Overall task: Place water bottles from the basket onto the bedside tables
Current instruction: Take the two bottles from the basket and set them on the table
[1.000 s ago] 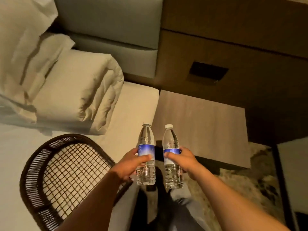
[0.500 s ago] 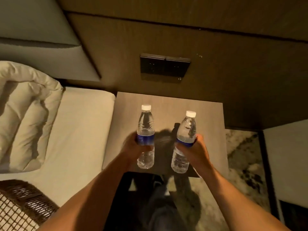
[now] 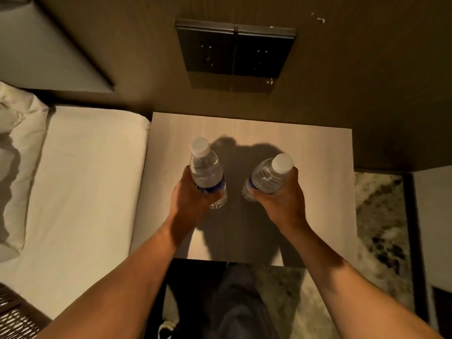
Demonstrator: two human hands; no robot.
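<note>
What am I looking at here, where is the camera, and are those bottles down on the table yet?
There is no machine here, just a person working with bare hands. The single picture comes from a camera worn on the person's head, looking forward and down, so both forearms reach in from the bottom edge.

The left hand grips one water bottle, and the right hand grips a second water bottle. Both have white caps and clear bodies. They are over the bedside table, a pale wooden top with nothing else on it. From this steep angle I cannot tell whether the bottle bases touch the top; both hands are closed around them.

Left of the table is the bed with a pillow. On the wall behind sits a dark socket panel. A corner of the wicker basket shows at bottom left.
</note>
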